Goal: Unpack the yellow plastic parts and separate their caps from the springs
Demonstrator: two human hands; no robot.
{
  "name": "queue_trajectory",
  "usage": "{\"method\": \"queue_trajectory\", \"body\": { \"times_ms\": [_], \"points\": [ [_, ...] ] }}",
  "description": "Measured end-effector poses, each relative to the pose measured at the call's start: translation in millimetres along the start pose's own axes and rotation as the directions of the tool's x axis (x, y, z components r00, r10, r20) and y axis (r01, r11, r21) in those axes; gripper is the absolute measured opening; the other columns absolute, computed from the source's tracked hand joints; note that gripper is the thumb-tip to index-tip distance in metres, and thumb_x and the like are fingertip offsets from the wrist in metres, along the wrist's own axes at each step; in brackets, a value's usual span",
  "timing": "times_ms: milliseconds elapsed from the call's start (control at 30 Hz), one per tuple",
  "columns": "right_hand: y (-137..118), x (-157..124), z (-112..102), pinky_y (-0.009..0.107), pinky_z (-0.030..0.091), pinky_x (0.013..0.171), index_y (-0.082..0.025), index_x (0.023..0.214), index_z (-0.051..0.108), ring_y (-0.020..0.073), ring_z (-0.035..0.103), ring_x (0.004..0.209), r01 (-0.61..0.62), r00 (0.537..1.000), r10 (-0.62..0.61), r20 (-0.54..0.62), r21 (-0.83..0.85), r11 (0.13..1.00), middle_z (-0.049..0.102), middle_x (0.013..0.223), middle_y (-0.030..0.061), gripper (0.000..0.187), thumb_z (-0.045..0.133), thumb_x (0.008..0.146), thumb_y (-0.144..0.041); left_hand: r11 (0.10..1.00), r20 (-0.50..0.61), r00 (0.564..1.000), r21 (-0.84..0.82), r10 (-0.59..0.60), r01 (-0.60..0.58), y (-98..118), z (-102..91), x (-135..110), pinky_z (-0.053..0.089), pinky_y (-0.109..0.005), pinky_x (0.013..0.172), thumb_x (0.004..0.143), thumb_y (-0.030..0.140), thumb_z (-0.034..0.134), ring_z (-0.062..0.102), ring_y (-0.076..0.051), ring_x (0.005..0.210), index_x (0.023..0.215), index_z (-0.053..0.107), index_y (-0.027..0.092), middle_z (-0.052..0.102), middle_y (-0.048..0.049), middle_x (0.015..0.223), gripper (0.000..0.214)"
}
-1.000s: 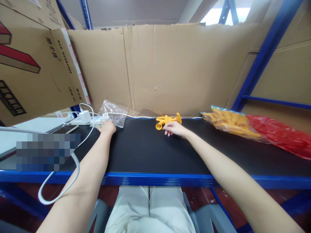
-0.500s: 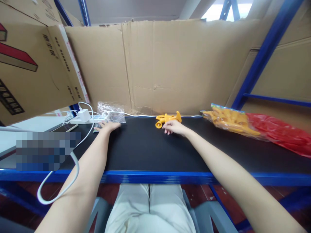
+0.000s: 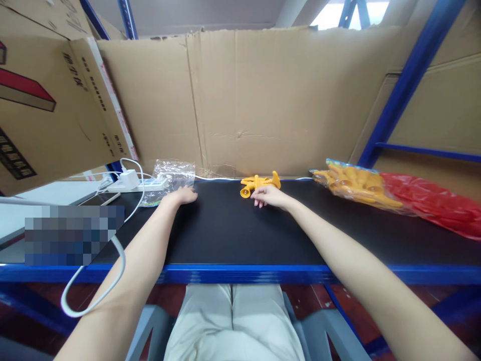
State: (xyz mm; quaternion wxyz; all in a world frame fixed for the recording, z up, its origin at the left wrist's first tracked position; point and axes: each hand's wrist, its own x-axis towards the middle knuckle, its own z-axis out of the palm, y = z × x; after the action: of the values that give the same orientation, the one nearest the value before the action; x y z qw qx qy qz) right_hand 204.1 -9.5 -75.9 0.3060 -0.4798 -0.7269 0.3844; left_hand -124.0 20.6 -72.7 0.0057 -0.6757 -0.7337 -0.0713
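Observation:
My left hand [image 3: 183, 195] lies flat on the black shelf mat [image 3: 225, 230], fingers stretched out and holding nothing, just in front of a clear plastic bag [image 3: 175, 172] by the cardboard wall. My right hand [image 3: 269, 195] rests on the mat with loosely bent fingers, their tips down. It sits right in front of a small yellow plastic toy [image 3: 258, 183], touching or almost touching it without gripping it.
A packet of yellow toys [image 3: 355, 186] and a red plastic bag [image 3: 432, 206] lie at the right. A white power strip with a charger [image 3: 130, 181] and cables sits at the left. A cardboard wall [image 3: 263, 100] closes the back, and a blue shelf rail [image 3: 240, 274] runs along the front.
My left hand has slid right, off the clear bags and onto the bare mat. My right hand and the yellow toy have stayed where they were.

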Motion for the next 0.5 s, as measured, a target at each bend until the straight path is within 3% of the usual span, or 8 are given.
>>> {"method": "queue_trajectory", "body": {
  "times_ms": [133, 333, 500],
  "points": [
    [1, 1, 0, 0.019, 0.044, 0.044, -0.017, 0.067, 0.065, 0.0083, 0.055, 0.048, 0.006, 1.000, -0.006, 0.004, 0.005, 1.000, 0.065, 0.062, 0.0034, 0.017, 0.059, 0.082, -0.018, 0.999, 0.159, 0.987, 0.037, -0.020, 0.014, -9, 17.5, 2, 0.032, -0.054, 0.107, 0.066, 0.021, 0.049, 0.026, -0.034, 0.140, 0.140, 0.044, 0.026, 0.027, -0.0090, 0.153, 0.075],
    [2, 1, 0, 0.018, 0.044, 0.045, -0.017, 0.066, 0.065, 0.0073, 0.055, 0.048, 0.015, 1.000, -0.015, 0.002, 0.006, 1.000, 0.065, 0.061, 0.0025, 0.017, 0.060, 0.082, -0.018, 0.983, 0.123, 0.975, 0.052, -0.183, 0.178, -19, 17.0, 1, 0.029, -0.064, 0.105, 0.073, 0.018, 0.044, 0.016, -0.036, 0.143, 0.146, 0.035, 0.020, 0.014, -0.0098, 0.157, 0.074],
    [2, 0, 0, 0.018, 0.042, 0.043, -0.017, 0.069, 0.067, 0.0080, 0.055, 0.049, 0.016, 1.000, -0.016, -0.012, -0.004, 1.000, 0.067, 0.064, 0.0030, 0.012, 0.063, 0.079, -0.020, 0.979, 0.098, 0.975, 0.048, -0.200, 0.196, -16, 16.7, 0, 0.027, -0.062, 0.107, 0.077, 0.020, 0.042, 0.015, -0.033, 0.143, 0.144, 0.039, 0.018, 0.012, -0.0104, 0.157, 0.067]
  ]
}}
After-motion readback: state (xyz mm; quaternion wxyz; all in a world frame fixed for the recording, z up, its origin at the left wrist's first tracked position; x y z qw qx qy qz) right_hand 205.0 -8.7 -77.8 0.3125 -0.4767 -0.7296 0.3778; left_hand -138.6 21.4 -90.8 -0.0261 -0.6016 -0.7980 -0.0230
